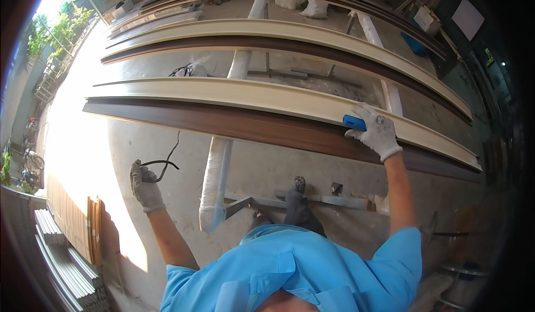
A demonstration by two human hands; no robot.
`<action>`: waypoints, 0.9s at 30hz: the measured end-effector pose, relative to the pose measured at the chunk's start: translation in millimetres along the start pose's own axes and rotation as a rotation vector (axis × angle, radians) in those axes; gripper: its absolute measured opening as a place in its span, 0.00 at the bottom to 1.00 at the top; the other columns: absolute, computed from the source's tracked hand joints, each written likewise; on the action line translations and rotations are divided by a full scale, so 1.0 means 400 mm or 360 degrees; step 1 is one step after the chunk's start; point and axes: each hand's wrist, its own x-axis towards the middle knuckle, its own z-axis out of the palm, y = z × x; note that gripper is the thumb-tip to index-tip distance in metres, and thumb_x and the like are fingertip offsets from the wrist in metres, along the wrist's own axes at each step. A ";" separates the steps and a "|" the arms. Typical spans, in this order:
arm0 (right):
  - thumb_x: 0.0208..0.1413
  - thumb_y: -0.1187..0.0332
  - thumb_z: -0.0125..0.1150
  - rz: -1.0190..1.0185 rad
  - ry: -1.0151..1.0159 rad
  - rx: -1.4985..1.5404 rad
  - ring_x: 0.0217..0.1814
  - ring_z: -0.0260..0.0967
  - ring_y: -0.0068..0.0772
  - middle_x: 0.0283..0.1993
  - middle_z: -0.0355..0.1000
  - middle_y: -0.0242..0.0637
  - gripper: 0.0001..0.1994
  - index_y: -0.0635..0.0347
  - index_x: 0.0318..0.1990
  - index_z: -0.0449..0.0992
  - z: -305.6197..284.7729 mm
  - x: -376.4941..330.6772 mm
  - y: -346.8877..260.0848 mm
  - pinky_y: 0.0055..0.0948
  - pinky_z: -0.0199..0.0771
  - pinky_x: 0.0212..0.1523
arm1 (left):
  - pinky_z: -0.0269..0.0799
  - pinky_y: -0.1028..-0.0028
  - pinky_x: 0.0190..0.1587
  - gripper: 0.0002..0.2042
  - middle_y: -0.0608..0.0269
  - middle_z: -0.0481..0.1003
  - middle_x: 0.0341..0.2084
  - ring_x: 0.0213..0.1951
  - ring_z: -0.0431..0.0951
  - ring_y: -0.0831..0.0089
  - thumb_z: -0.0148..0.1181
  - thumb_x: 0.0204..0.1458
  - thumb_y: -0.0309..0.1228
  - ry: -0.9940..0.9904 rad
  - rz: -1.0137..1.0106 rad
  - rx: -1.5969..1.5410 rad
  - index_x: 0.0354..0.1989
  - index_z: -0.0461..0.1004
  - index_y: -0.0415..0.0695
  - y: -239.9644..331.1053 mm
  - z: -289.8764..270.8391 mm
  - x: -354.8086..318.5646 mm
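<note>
My left hand [147, 191], in a pale work glove, is closed around a thin black flexible strip [166, 168]. The strip loops out past the fingers, and a thin tail rises toward the nearest profiles. Over on the right, my gloved right hand [379, 132] grips a small blue tool [354, 123]; its exact kind is not clear. That hand rests over a long cream profile [234, 94] and the dark brown profile [223, 121] lying along its near side. Both profiles run crosswise in front of me.
Plastic-wrapped rack bars [213, 178] support the profiles. Another cream profile [267, 28] lies farther back, with more brown lengths beyond. At lower left stand cardboard sheets [69, 217] and stacked pale lengths [64, 262]. A low metal crossbar [334, 200] lies by my feet.
</note>
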 end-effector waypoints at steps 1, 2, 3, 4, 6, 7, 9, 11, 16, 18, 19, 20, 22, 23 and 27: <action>0.40 0.41 0.72 -0.0059 -0.0078 -0.0030 0.55 0.75 0.46 0.64 0.69 0.38 0.40 0.46 0.62 0.70 -0.008 0.043 0.006 0.42 0.75 0.54 | 0.65 0.78 0.26 0.14 0.68 0.76 0.25 0.22 0.72 0.79 0.58 0.64 0.38 -0.0012 -0.0006 0.0008 0.48 0.75 0.39 -0.009 0.010 -0.001; 0.37 0.37 0.72 -0.0059 -0.0212 -0.0116 0.56 0.74 0.46 0.65 0.68 0.37 0.43 0.46 0.62 0.70 -0.015 0.079 0.007 0.42 0.75 0.56 | 0.65 0.78 0.27 0.14 0.68 0.76 0.25 0.22 0.72 0.79 0.58 0.64 0.38 -0.0022 -0.0011 0.0018 0.47 0.76 0.39 -0.016 0.016 -0.001; 0.29 0.33 0.74 -0.0064 -0.0291 -0.0197 0.58 0.73 0.48 0.67 0.65 0.40 0.51 0.48 0.64 0.68 -0.013 0.104 -0.005 0.42 0.74 0.58 | 0.65 0.78 0.26 0.12 0.68 0.76 0.25 0.22 0.71 0.79 0.58 0.63 0.38 0.0028 0.0012 0.0051 0.44 0.77 0.40 -0.024 0.019 -0.007; 0.29 0.32 0.74 -0.0202 -0.0359 -0.0157 0.58 0.73 0.48 0.68 0.65 0.42 0.53 0.49 0.65 0.67 -0.012 0.120 -0.017 0.42 0.74 0.58 | 0.65 0.78 0.26 0.12 0.68 0.76 0.25 0.22 0.71 0.79 0.58 0.63 0.38 0.0029 -0.0016 0.0024 0.43 0.77 0.40 -0.031 0.019 -0.011; 0.27 0.31 0.74 -0.0369 -0.0511 -0.0252 0.58 0.73 0.49 0.69 0.64 0.44 0.55 0.52 0.66 0.66 -0.007 0.139 -0.047 0.42 0.73 0.58 | 0.64 0.77 0.26 0.12 0.68 0.76 0.25 0.22 0.71 0.79 0.58 0.63 0.38 0.0055 -0.0050 0.0027 0.43 0.77 0.41 -0.037 0.014 -0.015; 0.29 0.33 0.75 -0.0384 -0.0564 -0.0118 0.58 0.73 0.48 0.65 0.68 0.47 0.54 0.55 0.65 0.67 -0.007 0.155 -0.053 0.41 0.73 0.58 | 0.64 0.77 0.26 0.13 0.68 0.75 0.24 0.22 0.71 0.79 0.58 0.63 0.39 0.0089 -0.0068 0.0044 0.43 0.77 0.41 -0.041 0.012 -0.015; 0.31 0.36 0.75 -0.0236 -0.0702 -0.0116 0.56 0.74 0.47 0.60 0.71 0.46 0.51 0.55 0.65 0.67 -0.015 0.191 -0.044 0.41 0.74 0.57 | 0.64 0.77 0.26 0.13 0.68 0.75 0.24 0.22 0.71 0.79 0.58 0.63 0.39 0.0110 -0.0136 -0.0011 0.43 0.77 0.41 -0.046 0.006 -0.013; 0.32 0.39 0.75 -0.0249 -0.0741 -0.0084 0.56 0.74 0.46 0.56 0.74 0.46 0.49 0.56 0.63 0.69 -0.006 0.206 -0.034 0.40 0.74 0.56 | 0.65 0.77 0.26 0.13 0.68 0.75 0.24 0.22 0.71 0.79 0.58 0.63 0.40 0.0123 -0.0178 -0.0014 0.43 0.77 0.41 -0.050 0.001 -0.012; 0.33 0.41 0.75 -0.0358 -0.0546 0.0068 0.55 0.75 0.47 0.58 0.73 0.45 0.43 0.55 0.58 0.74 0.015 0.197 -0.012 0.41 0.75 0.54 | 0.65 0.77 0.27 0.14 0.68 0.75 0.24 0.22 0.71 0.78 0.58 0.63 0.40 0.0125 -0.0066 0.0119 0.43 0.77 0.41 -0.074 0.008 -0.010; 0.32 0.41 0.75 -0.0329 -0.0376 0.0080 0.56 0.74 0.48 0.62 0.70 0.45 0.42 0.55 0.57 0.75 0.010 0.177 -0.014 0.41 0.75 0.55 | 0.66 0.77 0.27 0.14 0.68 0.75 0.25 0.22 0.71 0.78 0.58 0.63 0.40 0.0086 -0.0003 0.0164 0.44 0.78 0.40 -0.058 0.005 -0.001; 0.32 0.41 0.75 -0.0301 -0.0297 0.0076 0.57 0.73 0.49 0.64 0.68 0.45 0.42 0.55 0.56 0.75 0.010 0.178 -0.019 0.41 0.74 0.55 | 0.66 0.78 0.27 0.14 0.68 0.75 0.25 0.22 0.71 0.78 0.58 0.63 0.40 0.0078 0.0050 0.0188 0.44 0.78 0.40 -0.048 0.008 0.009; 0.32 0.41 0.75 -0.0325 -0.0344 0.0092 0.57 0.73 0.49 0.64 0.67 0.45 0.42 0.56 0.57 0.75 0.012 0.184 -0.024 0.41 0.74 0.56 | 0.66 0.77 0.27 0.14 0.68 0.75 0.25 0.22 0.71 0.78 0.59 0.63 0.40 0.0041 0.0059 0.0179 0.44 0.78 0.40 -0.037 0.011 0.017; 0.31 0.41 0.75 -0.0273 -0.0548 0.0024 0.57 0.73 0.50 0.66 0.65 0.45 0.43 0.57 0.57 0.75 0.012 0.206 -0.027 0.41 0.73 0.56 | 0.66 0.77 0.27 0.15 0.68 0.76 0.25 0.23 0.72 0.78 0.59 0.63 0.40 -0.0011 0.0096 0.0158 0.45 0.78 0.40 -0.023 0.018 0.027; 0.31 0.42 0.76 -0.0312 -0.0664 0.0051 0.58 0.72 0.48 0.65 0.66 0.45 0.44 0.58 0.58 0.74 0.007 0.225 -0.018 0.40 0.73 0.57 | 0.66 0.77 0.27 0.15 0.68 0.76 0.25 0.23 0.71 0.78 0.59 0.63 0.40 -0.0013 0.0068 0.0137 0.45 0.78 0.39 -0.026 0.023 0.027; 0.31 0.44 0.77 -0.0466 -0.0821 0.0162 0.52 0.74 0.47 0.56 0.72 0.44 0.42 0.59 0.55 0.75 0.001 0.281 -0.002 0.38 0.74 0.54 | 0.66 0.77 0.28 0.15 0.67 0.75 0.25 0.22 0.71 0.78 0.58 0.63 0.39 0.0074 0.0005 0.0182 0.45 0.78 0.39 -0.038 0.058 0.045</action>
